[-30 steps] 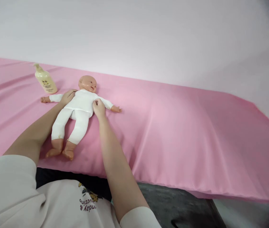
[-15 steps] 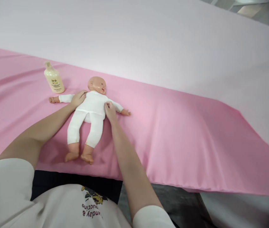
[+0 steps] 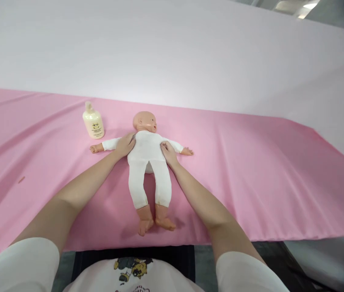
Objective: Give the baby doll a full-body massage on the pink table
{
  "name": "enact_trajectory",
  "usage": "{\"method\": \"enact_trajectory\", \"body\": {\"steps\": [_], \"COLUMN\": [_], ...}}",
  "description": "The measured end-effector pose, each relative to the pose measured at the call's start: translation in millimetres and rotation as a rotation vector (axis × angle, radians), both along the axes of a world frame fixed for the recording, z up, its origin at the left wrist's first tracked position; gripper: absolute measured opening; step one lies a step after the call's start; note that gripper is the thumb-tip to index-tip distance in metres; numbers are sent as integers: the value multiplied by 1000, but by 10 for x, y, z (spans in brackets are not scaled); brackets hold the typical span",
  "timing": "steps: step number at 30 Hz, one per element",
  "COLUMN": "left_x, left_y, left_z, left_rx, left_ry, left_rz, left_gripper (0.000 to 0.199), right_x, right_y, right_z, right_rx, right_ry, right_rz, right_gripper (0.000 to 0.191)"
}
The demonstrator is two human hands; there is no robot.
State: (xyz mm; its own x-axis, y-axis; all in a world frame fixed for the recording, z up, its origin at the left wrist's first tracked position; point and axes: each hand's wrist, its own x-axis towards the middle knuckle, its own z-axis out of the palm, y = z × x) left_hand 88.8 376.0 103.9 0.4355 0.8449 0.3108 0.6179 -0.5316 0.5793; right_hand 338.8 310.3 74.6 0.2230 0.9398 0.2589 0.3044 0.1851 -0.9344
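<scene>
The doll (image 3: 148,146) lies on pink cloth (image 3: 251,182), left grip (image 3: 125,145) and right grip (image 3: 169,153) at its sides; how closed, I cannot tell. Probably it is light (rather firm, too), best held around the chest.

A bald baby doll (image 3: 147,148) in a white long-sleeved top and trousers lies on its back at the centre of the frame. Its arms spread sideways, head turned right, bare feet pointing down-frame.
</scene>
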Motion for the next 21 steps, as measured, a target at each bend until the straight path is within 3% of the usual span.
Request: {"method": "enact_trajectory", "body": {"steps": [8, 21], "left_x": [23, 1], "left_y": [23, 36], "left_z": [-22, -37], "left_rx": [5, 27], "left_ry": [14, 30], "left_rz": [10, 7], "left_gripper": [51, 52], "right_x": [66, 111], "right_y": [-28, -32], "right_z": [-16, -40], "right_rx": [-41, -74], "right_ry": [-17, 33], "right_rz": [37, 112], "right_gripper": [24, 20]}}
